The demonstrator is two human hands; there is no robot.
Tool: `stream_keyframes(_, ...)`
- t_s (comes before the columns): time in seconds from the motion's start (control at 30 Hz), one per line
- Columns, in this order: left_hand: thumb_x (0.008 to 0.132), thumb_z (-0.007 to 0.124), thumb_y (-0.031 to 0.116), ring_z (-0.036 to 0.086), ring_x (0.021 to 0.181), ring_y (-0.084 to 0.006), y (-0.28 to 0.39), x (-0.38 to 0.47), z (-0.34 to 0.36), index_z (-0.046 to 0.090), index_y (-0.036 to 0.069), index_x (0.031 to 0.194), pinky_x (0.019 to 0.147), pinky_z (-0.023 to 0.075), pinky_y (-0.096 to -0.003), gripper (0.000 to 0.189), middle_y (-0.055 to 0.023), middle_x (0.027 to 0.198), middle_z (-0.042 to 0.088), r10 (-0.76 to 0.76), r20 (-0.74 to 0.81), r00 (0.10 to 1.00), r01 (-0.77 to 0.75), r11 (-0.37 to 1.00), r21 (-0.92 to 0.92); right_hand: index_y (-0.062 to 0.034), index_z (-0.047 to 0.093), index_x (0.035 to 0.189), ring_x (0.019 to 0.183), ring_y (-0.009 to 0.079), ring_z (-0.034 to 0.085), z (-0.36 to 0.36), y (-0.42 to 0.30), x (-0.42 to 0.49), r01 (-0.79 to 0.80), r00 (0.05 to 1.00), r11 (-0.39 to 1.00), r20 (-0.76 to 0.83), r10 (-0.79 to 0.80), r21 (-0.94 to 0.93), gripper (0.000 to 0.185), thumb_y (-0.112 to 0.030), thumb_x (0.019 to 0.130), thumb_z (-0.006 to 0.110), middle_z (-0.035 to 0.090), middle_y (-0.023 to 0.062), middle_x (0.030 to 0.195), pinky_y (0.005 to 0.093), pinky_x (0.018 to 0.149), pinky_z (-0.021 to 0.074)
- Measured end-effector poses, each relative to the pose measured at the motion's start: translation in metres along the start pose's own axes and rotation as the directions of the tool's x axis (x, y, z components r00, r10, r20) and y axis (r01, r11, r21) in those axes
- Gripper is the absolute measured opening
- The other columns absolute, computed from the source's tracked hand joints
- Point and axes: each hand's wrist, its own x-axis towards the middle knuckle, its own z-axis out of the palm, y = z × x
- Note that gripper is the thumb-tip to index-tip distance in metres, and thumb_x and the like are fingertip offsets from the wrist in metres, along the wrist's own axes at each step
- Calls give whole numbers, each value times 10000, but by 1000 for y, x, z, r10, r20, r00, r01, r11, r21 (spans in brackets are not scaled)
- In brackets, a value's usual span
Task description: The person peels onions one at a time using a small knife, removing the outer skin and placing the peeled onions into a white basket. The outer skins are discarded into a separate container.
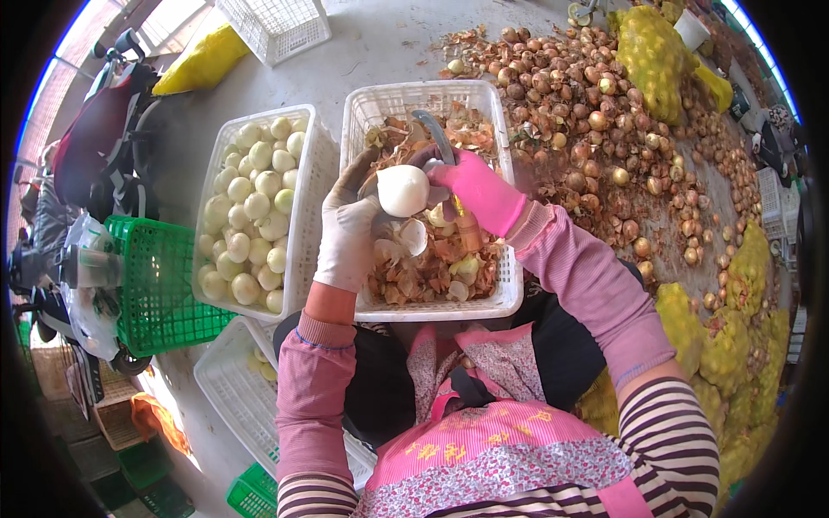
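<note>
In my left hand [350,223], in a whitish glove with dark, soiled fingers, is a peeled white onion [403,191], above a white plastic crate [440,313] of onion skins. My right hand [480,192], in a bright pink glove, grips a knife with a curved metal blade [435,135] that points up and left over the skins; its fingers are close to the onion's right side. Whether the blade's edge touches the onion is hidden. A yellowish handle-like piece [467,226] shows under my right hand. Loose dry onion skins [414,278] fill much of the crate.
A white crate [309,213] of peeled onions [257,206] stands to the left, beside a green crate [175,285]. Unpeeled onions [583,123] cover the floor at the right, with yellow mesh sacks [651,65]. Another white crate [223,382] lies lower left.
</note>
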Motion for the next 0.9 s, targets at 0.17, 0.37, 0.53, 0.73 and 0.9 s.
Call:
stream_keyframes(0.17, 882, 544, -69, 641, 946, -121, -10, 8, -5, 461, -12, 1446, 754, 530, -225, 573, -107, 1225, 640, 185, -95, 978, -155, 953, 261, -19, 639, 1231, 866, 147, 669, -9, -11, -4, 63, 991, 997, 116, -67, 36, 358, -221, 952, 538, 678, 99, 1089, 258, 482, 540)
stream_keyframes(0.37, 1010, 548, 127, 704, 760, -197, -8, 1, 0, 432, -9, 1452, 652, 596, -260, 477, -150, 1230, 634, -92, -132, 987, 95, 995, 10, -25, 642, 1197, 734, 115, 641, 2, 10, -11, 42, 989, 998, -141, -34, 51, 386, -280, 912, 688, 658, 93, 1026, 233, 468, 504)
stream_keyframes(0.53, 975, 647, 333, 657, 1047, -257, 11, -18, 5, 400, 5, 1446, 848, 589, -428, 626, -140, 1253, 598, -135, 59, 989, 146, 947, -285, -22, 634, 1149, 794, 167, 672, 26, 31, -10, 233, 933, 956, -236, -272, -180, 362, -222, 866, 739, 684, 74, 926, 310, 692, 557)
stream_keyframes(0.73, 866, 766, 279, 661, 976, -228, 2, -20, -24, 390, 13, 1471, 780, 588, -362, 760, -128, 1197, 618, -174, 83, 981, 174, 985, 11, -43, 654, 1196, 805, 137, 677, 24, 2, -15, 33, 997, 942, -48, -52, -333, 322, -97, 879, 631, 702, 89, 974, 279, 704, 541)
stream_keyframes(0.9, 878, 707, 206, 647, 1103, -294, 3, -19, -30, 447, 8, 1415, 935, 575, -475, 629, -149, 1233, 608, -363, 199, 910, 407, 870, -277, -63, 638, 1247, 689, 120, 641, 0, -30, -13, -50, 998, 982, -54, 41, -185, 367, -42, 883, 591, 696, 78, 1043, 277, 531, 507)
